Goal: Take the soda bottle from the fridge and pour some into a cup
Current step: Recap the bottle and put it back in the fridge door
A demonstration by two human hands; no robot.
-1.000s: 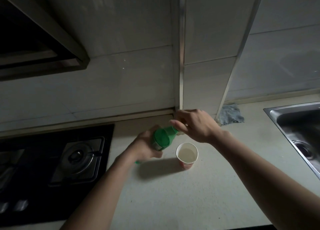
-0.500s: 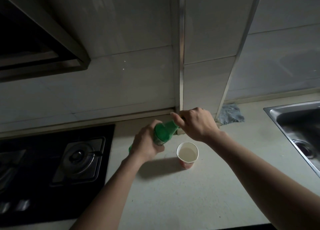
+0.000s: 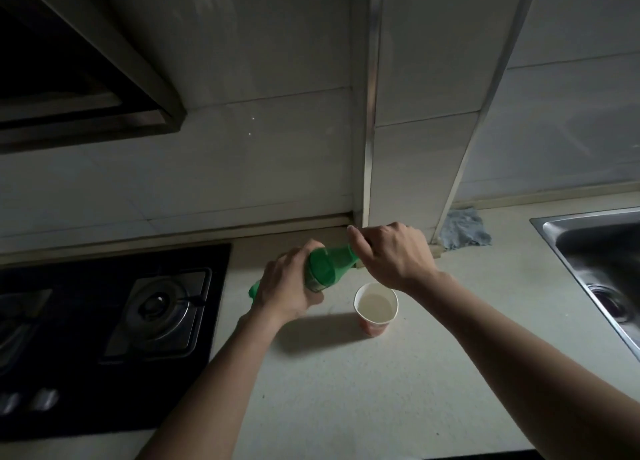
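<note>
Green translucent plastic bottle (image 3: 329,269); paper cup (image 3: 376,309); matt speckled counter (image 3: 363,383); glossy black glass hob (image 3: 104,338); brushed steel sink (image 3: 595,262); smooth glazed wall tiles (image 3: 277,154); crumpled blue cloth (image 3: 465,229).

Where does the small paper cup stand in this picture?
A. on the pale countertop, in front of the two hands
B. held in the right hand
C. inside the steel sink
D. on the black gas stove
A: the small paper cup stands free on the pale countertop, touched by neither hand, holding pale liquid.
</note>
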